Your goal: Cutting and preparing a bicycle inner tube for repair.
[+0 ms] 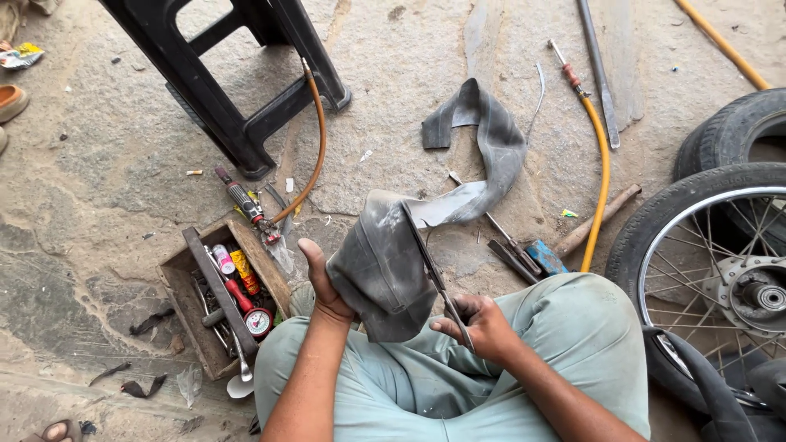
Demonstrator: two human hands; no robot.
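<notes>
Over lap, above stone floor (393,49): left hand (323,282) clamps folded rubber inner tube (381,266) upright, edge exposed; right hand (483,323) closed round scissors (438,282), blades along tube edge. Toolbox (192,315) within left reach.

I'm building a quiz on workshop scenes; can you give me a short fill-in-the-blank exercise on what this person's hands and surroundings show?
1. The left hand holds up a folded piece of black rubber inner ____.
2. The right hand works a pair of ____ along the rubber's edge.
3. The wooden toolbox lies on the ground on the person's ____ side.
4. On the right stands a spoked ____ with its tyre on.

Missing words: tube; scissors; left; wheel
</notes>
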